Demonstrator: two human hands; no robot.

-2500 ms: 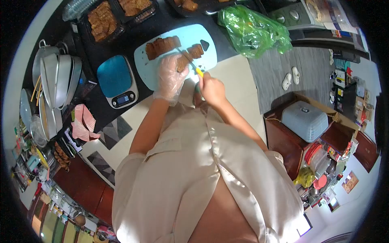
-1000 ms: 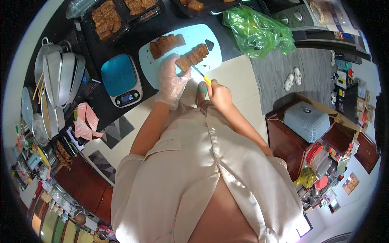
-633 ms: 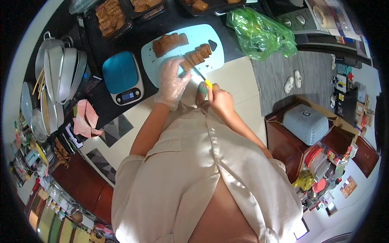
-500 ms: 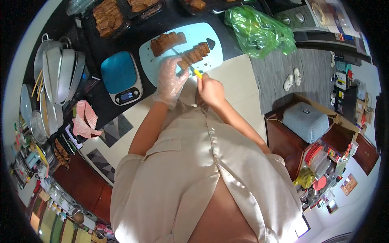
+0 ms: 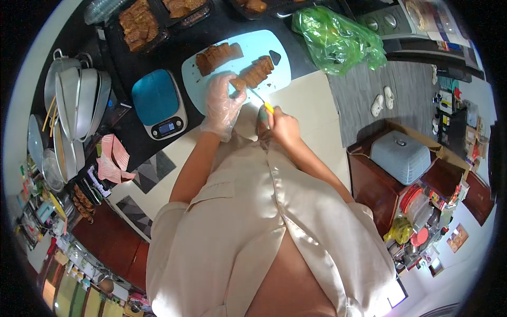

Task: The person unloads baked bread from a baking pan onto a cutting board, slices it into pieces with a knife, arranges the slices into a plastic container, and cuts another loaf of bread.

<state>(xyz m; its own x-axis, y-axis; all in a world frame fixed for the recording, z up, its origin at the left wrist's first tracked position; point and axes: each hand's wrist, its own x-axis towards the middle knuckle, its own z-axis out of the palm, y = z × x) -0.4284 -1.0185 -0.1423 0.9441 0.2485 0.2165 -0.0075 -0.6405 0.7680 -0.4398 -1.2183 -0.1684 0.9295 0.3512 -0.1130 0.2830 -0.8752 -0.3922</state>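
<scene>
My left hand (image 5: 218,105), in a clear plastic glove, curls its fingers and thumb around the near end of a row of brown cake slices (image 5: 256,73). The end slice (image 5: 237,84) sits between its fingertips. My bare right hand (image 5: 284,128) is closed on the yellow handle of a knife (image 5: 269,108). The thin blade points up and left, its tip close to the end slice. Both the row and a second brown cake piece (image 5: 218,57) lie on a light blue cutting board (image 5: 198,95), with crumbs scattered around them.
Left of the board stands a kitchen scale (image 5: 156,98) with a blue top. Black trays of brown cake (image 5: 138,26) line the back of the dark counter. A green plastic bag (image 5: 340,42) lies at right. Metal pans (image 5: 79,100) and a pink cloth (image 5: 113,158) are at far left.
My right hand has drawn the knife toward my body and to the right, so the blade is out from across the cake row. My left hand has stayed nearly in place.
</scene>
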